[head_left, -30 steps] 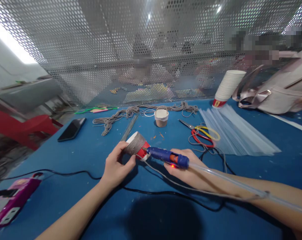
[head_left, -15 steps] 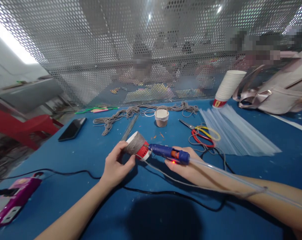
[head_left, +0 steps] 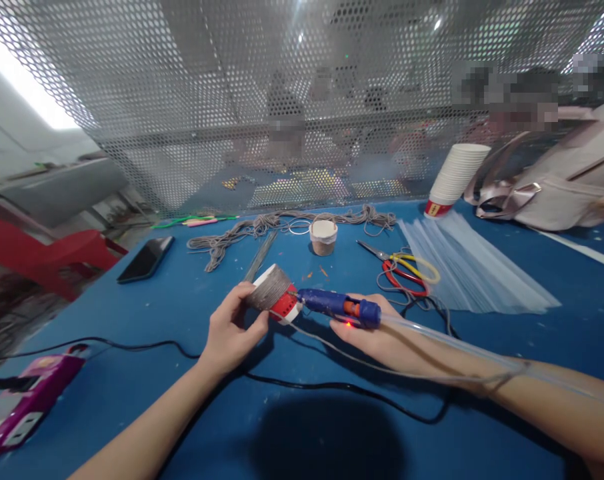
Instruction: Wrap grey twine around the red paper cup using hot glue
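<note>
Tilted on its side, a red and white paper cup (head_left: 285, 308) partly wound with grey cord is gripped between the fingers and thumb of my left hand (head_left: 236, 327). My right hand (head_left: 369, 337) is closed around a blue hot glue gun (head_left: 322, 301) with a small red light glowing. The gun's nozzle is at the cup's red side, by the edge of the wound cord. A clear glue stick (head_left: 432, 338) sticks out of the back of the gun. Loose grey cord (head_left: 332, 349) runs from the cup across to my right forearm.
Behind my hands stand a small cord-wrapped cup (head_left: 323, 239), grey cord bundles (head_left: 262, 225) and scissors (head_left: 405, 267). Clear glue sticks (head_left: 475, 267) and stacked paper cups (head_left: 457, 179) are at right. A phone (head_left: 146, 259) and purple power strip (head_left: 35, 390) lie left; a black cable (head_left: 342, 385) crosses the table.
The cup has turned slightly in my left hand, and the loose cord by it has shifted. My right hand with the glue gun has hardly moved.
</note>
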Demonstrator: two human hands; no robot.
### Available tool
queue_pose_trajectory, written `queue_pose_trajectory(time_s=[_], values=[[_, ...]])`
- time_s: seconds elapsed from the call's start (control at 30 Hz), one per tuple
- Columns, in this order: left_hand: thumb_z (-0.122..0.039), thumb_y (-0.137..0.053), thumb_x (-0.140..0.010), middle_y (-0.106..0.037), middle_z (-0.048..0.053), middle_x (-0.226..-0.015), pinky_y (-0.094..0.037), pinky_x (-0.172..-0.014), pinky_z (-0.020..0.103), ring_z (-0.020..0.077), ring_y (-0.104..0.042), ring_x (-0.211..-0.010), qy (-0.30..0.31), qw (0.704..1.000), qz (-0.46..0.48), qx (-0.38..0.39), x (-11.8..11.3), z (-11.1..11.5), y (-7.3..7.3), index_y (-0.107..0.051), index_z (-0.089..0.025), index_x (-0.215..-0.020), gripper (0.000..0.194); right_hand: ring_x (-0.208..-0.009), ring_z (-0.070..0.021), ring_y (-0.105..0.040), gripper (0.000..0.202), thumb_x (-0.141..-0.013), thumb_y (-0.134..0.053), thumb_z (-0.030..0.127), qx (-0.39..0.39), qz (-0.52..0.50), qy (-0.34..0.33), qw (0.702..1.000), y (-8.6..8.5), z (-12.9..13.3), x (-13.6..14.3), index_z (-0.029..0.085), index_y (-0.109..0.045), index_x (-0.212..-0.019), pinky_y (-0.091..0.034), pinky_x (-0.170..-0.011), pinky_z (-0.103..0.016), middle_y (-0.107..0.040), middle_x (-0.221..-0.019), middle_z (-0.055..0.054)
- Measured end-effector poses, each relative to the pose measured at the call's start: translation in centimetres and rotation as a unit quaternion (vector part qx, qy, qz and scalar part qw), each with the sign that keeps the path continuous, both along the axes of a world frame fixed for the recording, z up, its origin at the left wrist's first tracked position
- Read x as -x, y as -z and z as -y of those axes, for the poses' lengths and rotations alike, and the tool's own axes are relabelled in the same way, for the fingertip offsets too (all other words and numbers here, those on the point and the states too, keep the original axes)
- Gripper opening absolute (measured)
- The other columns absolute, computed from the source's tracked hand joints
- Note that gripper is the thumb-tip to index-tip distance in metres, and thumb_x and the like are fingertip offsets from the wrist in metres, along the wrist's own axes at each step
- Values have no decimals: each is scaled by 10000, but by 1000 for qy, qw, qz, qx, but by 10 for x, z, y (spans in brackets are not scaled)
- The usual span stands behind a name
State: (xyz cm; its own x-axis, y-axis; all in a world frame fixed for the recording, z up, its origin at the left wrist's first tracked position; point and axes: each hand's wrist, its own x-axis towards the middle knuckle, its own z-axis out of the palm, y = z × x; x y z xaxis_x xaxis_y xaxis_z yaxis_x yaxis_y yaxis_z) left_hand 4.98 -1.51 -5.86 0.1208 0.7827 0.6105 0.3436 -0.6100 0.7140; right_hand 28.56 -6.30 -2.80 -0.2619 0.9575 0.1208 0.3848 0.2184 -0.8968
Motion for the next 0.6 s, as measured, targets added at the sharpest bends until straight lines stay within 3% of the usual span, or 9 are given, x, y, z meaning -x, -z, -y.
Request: queue_pose_trajectory(time_s=[0.3,0.47,0.53,0.6], values=[[-190,-621,-655,-575,-1,-728,-486,-608,241,130,-555,-660,9,1000,6,15,1,1,-3,-570,-185,-791,146,-504,-82,-356,208,-796,-536,278,6,3,10,1000,0,-2,-1,202,-434,-632,-312,-476,-211,-422,-559,62],[-219,-617,-664,-580,-3,-751,-495,-612,252,133,-566,-668,-36,999,-7,10,5,-2,-5,-559,-191,-817,167,-539,-103,-442,100,-797,-530,257,-160,39,-49,985,7,-15,-13,208,-471,-733,-365,-550,-234,-513,-636,29],[-226,-614,-667,-573,-10,-750,-495,-604,253,132,-568,-665,-54,998,-10,-2,7,-3,-7,-554,-195,-830,177,-592,-122,-485,75,-790,-534,248,-224,101,-88,965,12,-26,-22,204,-480,-819,-370,-577,-244,-555,-728,-6],[-213,-612,-673,-564,-13,-753,-494,-602,255,130,-566,-668,-54,998,-2,-32,8,-3,-8,-550,-200,-838,177,-644,-143,-514,140,-770,-536,214,-241,198,-99,945,15,-37,-31,192,-488,-899,-364,-593,-255,-573,-825,-42]])
